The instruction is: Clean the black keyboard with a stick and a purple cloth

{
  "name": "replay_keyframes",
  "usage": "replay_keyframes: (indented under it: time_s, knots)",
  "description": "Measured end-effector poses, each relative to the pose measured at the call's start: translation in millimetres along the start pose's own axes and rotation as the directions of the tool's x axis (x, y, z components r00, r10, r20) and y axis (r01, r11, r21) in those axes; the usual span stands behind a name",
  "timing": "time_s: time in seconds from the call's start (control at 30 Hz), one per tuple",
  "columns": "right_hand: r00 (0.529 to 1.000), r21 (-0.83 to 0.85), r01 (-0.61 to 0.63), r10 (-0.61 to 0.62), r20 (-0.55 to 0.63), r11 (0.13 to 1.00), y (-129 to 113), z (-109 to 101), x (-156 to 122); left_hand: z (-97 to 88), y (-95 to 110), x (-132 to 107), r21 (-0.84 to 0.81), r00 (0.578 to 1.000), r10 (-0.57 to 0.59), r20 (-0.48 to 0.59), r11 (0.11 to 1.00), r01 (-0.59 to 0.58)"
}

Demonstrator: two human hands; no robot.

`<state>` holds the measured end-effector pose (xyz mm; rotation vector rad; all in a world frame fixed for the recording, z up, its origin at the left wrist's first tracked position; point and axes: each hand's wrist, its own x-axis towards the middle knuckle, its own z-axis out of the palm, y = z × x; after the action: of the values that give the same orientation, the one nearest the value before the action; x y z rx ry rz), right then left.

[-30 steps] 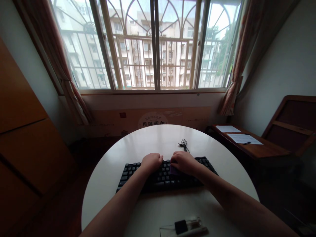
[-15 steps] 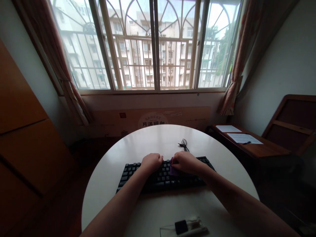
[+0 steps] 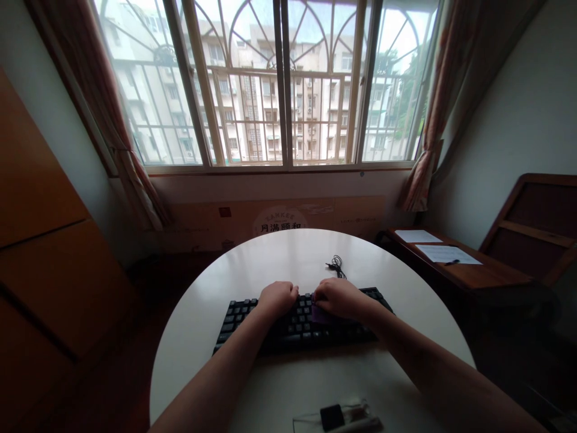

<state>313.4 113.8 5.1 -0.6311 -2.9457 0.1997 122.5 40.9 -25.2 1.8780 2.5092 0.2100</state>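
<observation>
A black keyboard (image 3: 252, 322) lies across the middle of a round white table (image 3: 288, 258). My left hand (image 3: 276, 299) rests on the keys near the keyboard's centre with its fingers curled under. Just to its right, my right hand (image 3: 339, 299) is closed over a small purple thing (image 3: 318, 314) pressed against the keys. The two hands nearly touch. What the left fingers hold, if anything, is hidden.
The keyboard's black cable (image 3: 335, 266) coils on the table behind it. A clear packet with a small black block (image 3: 332, 417) lies at the table's near edge. Papers (image 3: 446, 254) lie on a wooden side table on the right, a wooden cabinet (image 3: 49, 264) stands left, and a window is ahead.
The purple thing under my right hand stood up a little half a second ago and now lies flatter on the keys. Both hands stay in place.
</observation>
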Motion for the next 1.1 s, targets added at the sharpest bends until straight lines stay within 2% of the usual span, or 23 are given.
replay_keyframes:
  time_s: [0.3, 0.67, 0.87, 1.1]
  knots:
    - [0.999, -0.012, -0.034, 0.034, -0.025, 0.999, 1.0, -3.2, -2.0, -1.9, 1.7, -0.1, 0.007, 1.0, -0.001, 0.025, 1.0, 0.001]
    - [0.985, -0.065, -0.156, 0.16, 0.058, 0.986, 15.2, -14.4, -7.1, -0.9, 0.7, 0.1, 0.002, 1.0, 0.004, 0.013, 1.0, -0.004]
    - [0.981, -0.089, -0.163, 0.171, 0.094, 0.983, 21.9, -19.2, -9.9, -1.3, 0.8, 0.1, -0.004, 1.0, -0.004, 0.018, 1.0, 0.004]
    - [0.99, -0.039, -0.119, 0.122, 0.074, 0.992, 22.8, -17.3, -9.0, -1.8, 1.6, 0.3, -0.007, 1.0, -0.007, 0.018, 1.0, 0.007]
